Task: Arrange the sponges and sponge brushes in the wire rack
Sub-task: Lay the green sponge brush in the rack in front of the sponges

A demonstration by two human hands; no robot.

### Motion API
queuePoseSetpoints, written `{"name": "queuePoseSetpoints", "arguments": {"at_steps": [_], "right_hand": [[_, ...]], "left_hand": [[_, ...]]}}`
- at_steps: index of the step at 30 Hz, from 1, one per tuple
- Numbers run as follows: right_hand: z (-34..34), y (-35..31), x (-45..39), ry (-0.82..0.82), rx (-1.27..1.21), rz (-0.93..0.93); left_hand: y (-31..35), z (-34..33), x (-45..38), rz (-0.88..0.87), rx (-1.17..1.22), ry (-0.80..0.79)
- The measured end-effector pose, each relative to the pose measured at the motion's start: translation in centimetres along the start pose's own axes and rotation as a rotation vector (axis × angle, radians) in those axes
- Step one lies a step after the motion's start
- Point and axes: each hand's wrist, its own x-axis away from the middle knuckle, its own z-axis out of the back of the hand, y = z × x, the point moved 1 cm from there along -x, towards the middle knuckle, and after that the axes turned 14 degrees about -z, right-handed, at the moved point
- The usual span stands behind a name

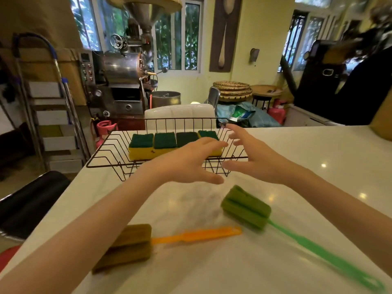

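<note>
1. A white marble-look counter fills the lower half of the view, and both forearms reach across it toward 12 o'clock.
2. Two sponge brushes lie loose on the counter, well short of the rack. The orange-handled brush sits at about 6 o'clock with its brown sponge head partly hidden under the left forearm and its handle pointing toward 3 o'clock.
3. The green sponge brush lies at about 4 o'clock, head nearest the hands, its long green handle running off toward the 5 o'clock corner. Both brushes look smeared by motion blur.
4. The black wire rack stands at the far edge of the counter, around 11 to 12 o'clock.
5. Inside it, four sponges sit side by side in one row, yellow bodies with dark green scouring tops facing up. The rightmost one is partly covered by the left fingertips.
6. The left hand is spread wide, palm down, over the rack's near rail, gripping nothing. Whether its fingertips touch the sponge I cannot tell.
7. The right hand is likewise spread and empty, at the rack's right end, fingers pointing toward 10 o'clock.
8. Beyond the counter stand a white chair back at 12 o'clock, a steel roasting machine at 11 o'clock, a stepladder at 9 o'clock, and stacked woven baskets at 1 o'clock.
</note>
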Motion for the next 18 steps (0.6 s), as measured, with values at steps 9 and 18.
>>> {"name": "queuePoseSetpoints", "arguments": {"at_steps": [9,18], "right_hand": [[1.0,5.3,7.7,-0.148,0.073,-0.176],[1.2,7.7,10.5,-0.31,0.329,-0.358]], "left_hand": [[3.4,-5.4,-1.9,-0.165,0.019,-0.086],[3.8,-7.8,-2.3,-0.18,-0.05,-0.138]]}}
